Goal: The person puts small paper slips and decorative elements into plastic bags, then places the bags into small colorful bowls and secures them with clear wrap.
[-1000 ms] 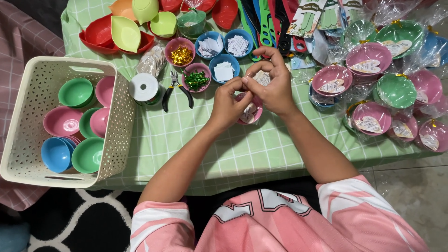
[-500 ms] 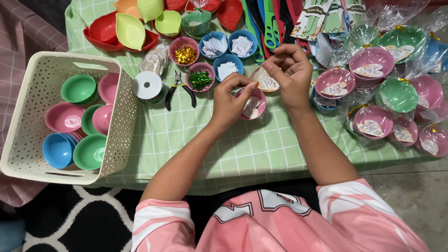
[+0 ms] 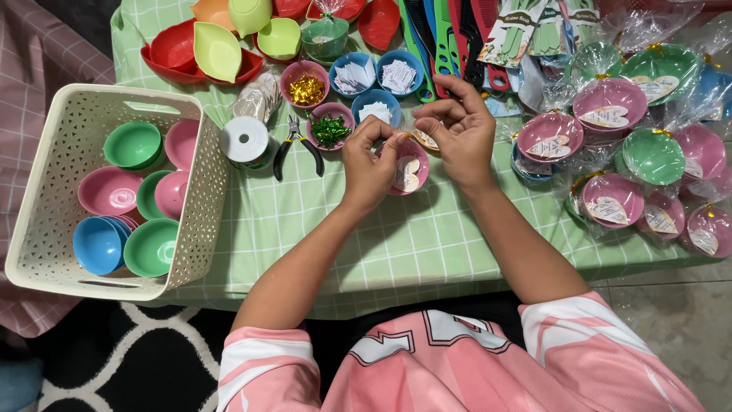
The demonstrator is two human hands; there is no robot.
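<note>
While your left hand (image 3: 371,162) curls its fingers around the rim of a small pink bowl (image 3: 408,169), your right hand (image 3: 457,130) hovers just above it with thumb and forefinger pressed together on something too small to make out. That bowl rests on the green checked tablecloth (image 3: 305,236) in front of you, its smooth plastic hollow holding a pale heart-shaped paper tag (image 3: 406,174).

Just beyond your knuckles sit more little round bowls: one pink with crinkled green foil twists (image 3: 329,130), one pink with gold foil twists (image 3: 306,89), and three blue ones stacked with white paper slips (image 3: 377,76). Black-handled pliers (image 3: 296,145) lie beside a white spool of ribbon (image 3: 245,140), touching neither.

To your right, finished bowls (image 3: 610,103) in pink and green sit bundled in glossy clear wrap, each showing a heart-shaped tag inside; they crowd against each other along that edge of the table.

To your left, a cream lattice-walled plastic basket (image 3: 191,229) holds bare bowls in green, pink and blue, some nested.

At the far edge lie red leaf-shaped dishes (image 3: 171,49), pale green leaf-shaped dishes and a fan of long plastic combs (image 3: 438,34) in green, blue, red and black, next to carded packs with green print.
</note>
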